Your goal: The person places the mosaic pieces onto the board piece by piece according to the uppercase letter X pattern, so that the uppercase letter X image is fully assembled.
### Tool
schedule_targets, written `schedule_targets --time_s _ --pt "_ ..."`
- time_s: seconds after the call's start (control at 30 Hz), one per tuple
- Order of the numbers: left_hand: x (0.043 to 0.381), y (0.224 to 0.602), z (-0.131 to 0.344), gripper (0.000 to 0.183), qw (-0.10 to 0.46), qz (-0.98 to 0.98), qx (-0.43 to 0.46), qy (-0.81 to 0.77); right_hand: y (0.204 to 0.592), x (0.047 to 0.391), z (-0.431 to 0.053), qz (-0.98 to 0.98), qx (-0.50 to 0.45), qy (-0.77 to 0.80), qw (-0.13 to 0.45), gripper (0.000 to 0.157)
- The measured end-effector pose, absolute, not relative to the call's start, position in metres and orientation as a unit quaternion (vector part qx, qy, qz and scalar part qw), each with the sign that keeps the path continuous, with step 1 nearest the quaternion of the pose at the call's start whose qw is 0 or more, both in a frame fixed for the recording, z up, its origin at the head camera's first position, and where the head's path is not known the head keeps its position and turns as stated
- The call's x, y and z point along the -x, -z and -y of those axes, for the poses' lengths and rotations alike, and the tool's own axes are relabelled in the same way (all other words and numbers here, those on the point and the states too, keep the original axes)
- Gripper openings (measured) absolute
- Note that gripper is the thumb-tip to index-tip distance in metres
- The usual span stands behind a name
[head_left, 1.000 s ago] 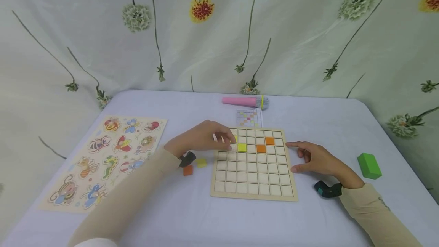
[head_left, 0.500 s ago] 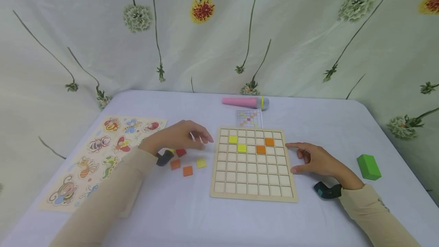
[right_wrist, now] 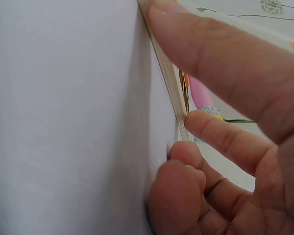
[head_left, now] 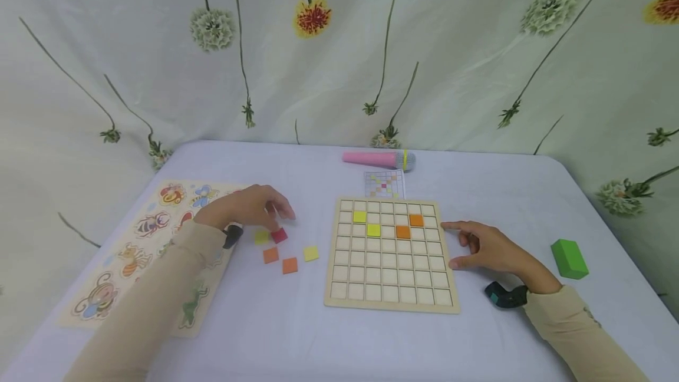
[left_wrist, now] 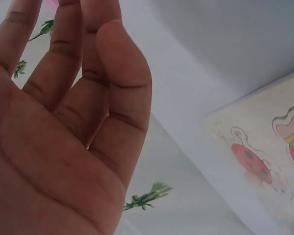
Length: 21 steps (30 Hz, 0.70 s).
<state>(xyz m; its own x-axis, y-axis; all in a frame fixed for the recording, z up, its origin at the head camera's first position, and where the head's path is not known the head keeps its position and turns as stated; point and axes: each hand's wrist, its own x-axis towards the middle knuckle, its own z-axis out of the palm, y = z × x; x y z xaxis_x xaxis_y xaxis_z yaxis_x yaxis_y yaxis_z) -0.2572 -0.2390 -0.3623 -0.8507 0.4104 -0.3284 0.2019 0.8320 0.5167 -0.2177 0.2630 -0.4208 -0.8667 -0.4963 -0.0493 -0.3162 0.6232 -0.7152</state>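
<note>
My left hand (head_left: pixel 251 205) hovers over loose square tiles left of the board, its thumb tip right at a red tile (head_left: pixel 279 235). Loosely bent fingers show in the left wrist view, with no tile seen between them. Beside the red tile lie a yellow tile (head_left: pixel 261 237), two orange ones and another yellow tile (head_left: pixel 310 253). The wooden grid board (head_left: pixel 368 299) carries two yellow and two orange tiles in its upper rows. My right hand (head_left: pixel 488 246) rests on the table, index fingertip and thumb against the board's right edge; its other fingers are curled under.
A small printed pattern card (head_left: pixel 384 184) lies behind the board, with a pink toy microphone (head_left: pixel 371 158) beyond it. An insect puzzle board (head_left: pixel 127 234) lies at left, partly under my left forearm. At right stands a green block (head_left: pixel 570 259).
My left hand has left the board's upper left and moved leftward to the loose tiles. A yellow tile now shows uncovered in the grid there. My right hand stays at the board's edge.
</note>
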Motion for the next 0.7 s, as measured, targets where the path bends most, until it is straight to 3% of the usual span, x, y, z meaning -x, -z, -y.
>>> schedule_targets --time_s 0.4,0.7 --pt "0.260 0.364 0.233 0.033 0.281 -0.934 -0.103 -0.195 0.423 0.219 -0.265 -0.894 0.229 0.367 0.120 0.076" --pt "0.262 0.370 0.229 0.027 0.277 -0.941 -0.100 -0.167 0.423 0.219 -0.265 -0.893 0.231 0.369 0.117 0.075"
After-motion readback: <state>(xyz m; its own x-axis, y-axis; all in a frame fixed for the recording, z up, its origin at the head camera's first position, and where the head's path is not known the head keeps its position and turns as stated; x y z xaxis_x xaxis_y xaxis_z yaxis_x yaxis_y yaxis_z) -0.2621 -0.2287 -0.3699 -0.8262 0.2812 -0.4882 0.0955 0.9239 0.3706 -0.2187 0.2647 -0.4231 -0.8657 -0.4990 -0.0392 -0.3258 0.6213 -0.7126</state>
